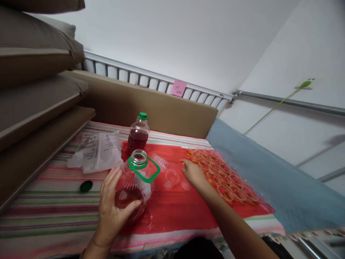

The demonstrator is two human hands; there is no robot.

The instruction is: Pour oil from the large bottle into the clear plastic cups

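My left hand (111, 205) is wrapped round the side of a large clear bottle (144, 194) with dark red liquid in it. The bottle is uncapped, with a green ring handle (153, 178) at its neck. My right hand (193, 173) is over the red sheet, beside rows of clear plastic cups (223, 176) holding amber-looking contents. One finger points out to the left with nothing visible in it; the other fingers are mostly hidden. Left of this hand stands a single clear cup (171, 178). Behind it lies a tilted stack of clear cups (160, 162).
A second bottle (138, 136) with a green cap stands behind. A green cap (86, 186) and crumpled plastic bags (101, 151) lie on the striped cloth (67, 205). Cushions (40, 64) are piled at left. A brown board (161, 108) stands at the back, below a pink note (178, 88).
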